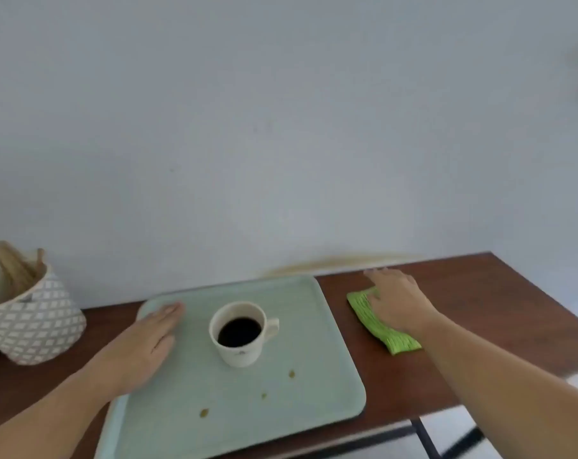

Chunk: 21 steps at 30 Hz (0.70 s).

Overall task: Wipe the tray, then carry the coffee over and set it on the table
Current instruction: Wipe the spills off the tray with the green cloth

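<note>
Pale green tray [330, 376] on dark wooden table [463, 293], near edge overhanging slightly. White cup [239, 331] of black coffee upright near tray centre, handle pointing right. Three brown coffee drips [291, 374] on tray in front of cup. Left hand [142, 346] flat, palm down, fingers extended on tray's left side — gripping nothing. Right hand [397, 303] spread flat on green cloth [380, 321] lying on table just right of tray — pressing, fingers not closed around it. Patterned container [35, 316] with wooden sticks at far left.
</note>
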### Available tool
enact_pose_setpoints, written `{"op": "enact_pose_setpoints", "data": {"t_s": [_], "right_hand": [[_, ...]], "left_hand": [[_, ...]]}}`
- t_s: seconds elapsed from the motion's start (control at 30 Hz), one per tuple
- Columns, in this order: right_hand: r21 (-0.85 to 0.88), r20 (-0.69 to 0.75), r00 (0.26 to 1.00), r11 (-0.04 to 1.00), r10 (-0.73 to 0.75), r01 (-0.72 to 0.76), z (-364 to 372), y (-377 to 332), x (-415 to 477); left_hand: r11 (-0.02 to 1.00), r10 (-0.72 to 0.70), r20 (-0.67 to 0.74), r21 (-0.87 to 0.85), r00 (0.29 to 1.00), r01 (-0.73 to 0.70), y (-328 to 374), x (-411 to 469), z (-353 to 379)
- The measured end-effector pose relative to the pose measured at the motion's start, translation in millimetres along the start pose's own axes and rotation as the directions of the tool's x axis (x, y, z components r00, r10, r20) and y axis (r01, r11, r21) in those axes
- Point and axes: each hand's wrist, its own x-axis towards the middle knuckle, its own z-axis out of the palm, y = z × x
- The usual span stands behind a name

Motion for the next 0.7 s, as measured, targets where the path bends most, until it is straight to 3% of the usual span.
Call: {"op": "enact_pose_setpoints", "data": {"t_s": [0.2,0.43,0.5,0.6,0.7], "right_hand": [[-0.059,0.066,0.989,0.990,0.134,-0.131,33.2,7.0,-16.4],[0.033,-0.003,0.982,0.981,0.191,-0.191,43.5,-1.5,-13.7],[0.021,-0.033,0.945,0.945,0.326,-0.325,45.0,-2.2,-13.8],[0.003,0.068,0.832,0.834,0.551,-0.552,45.3,-9.0,-13.1],[-0.032,0.050,0.845,0.846,0.532,-0.531,46.3,-17.8,-11.5]], "left_hand": [[0.991,0.001,-0.029,0.137,1.000,0.003,-13.1,-5.2,27.6],[0.983,-0.051,-0.043,0.176,0.998,0.058,-3.3,-7.1,28.3],[0.982,-0.050,-0.054,0.177,0.997,0.058,-1.1,-7.3,27.4],[0.979,-0.052,-0.058,0.196,0.997,0.062,-0.6,-7.5,28.7],[0.974,-0.053,-0.057,0.217,0.997,0.064,-1.9,-6.5,29.0]]}}
